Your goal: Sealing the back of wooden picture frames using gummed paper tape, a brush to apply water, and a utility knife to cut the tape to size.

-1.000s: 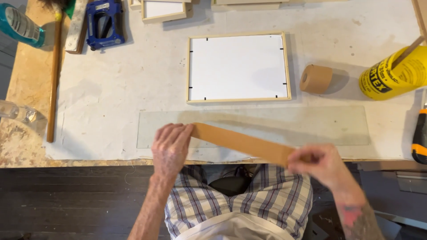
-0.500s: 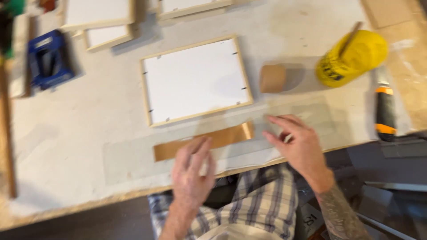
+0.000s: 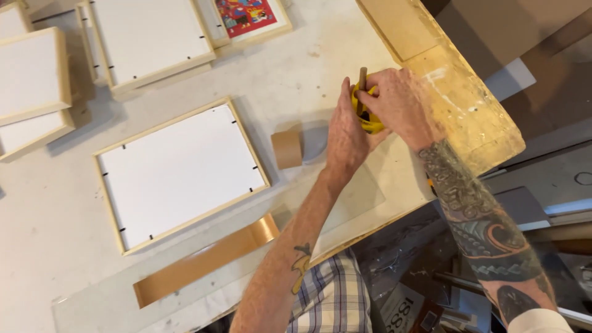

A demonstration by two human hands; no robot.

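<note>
Both hands, left hand [image 3: 346, 132] and right hand [image 3: 402, 105], clasp a yellow container [image 3: 368, 117] beside a brown tape roll [image 3: 287, 148].

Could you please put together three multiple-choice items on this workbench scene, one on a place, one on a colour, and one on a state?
1. Where does the strip of brown tape lie?
A. On the clear glass sheet near the bench's front edge
B. On the colourful print
C. Inside the large wooden frame

2. What colour is the container that both hands hold?
A. Blue
B. Yellow
C. Green

3. How does the large light wooden frame with the white backing board lie?
A. Standing upright on its edge
B. Leaning against a wall
C. Flat on the white bench top

Answers:
1 A, the strip stretches along the glass, below the frame.
2 B, yellow shows between the left hand and the right hand.
3 C, its whole back faces up at the camera.
</note>
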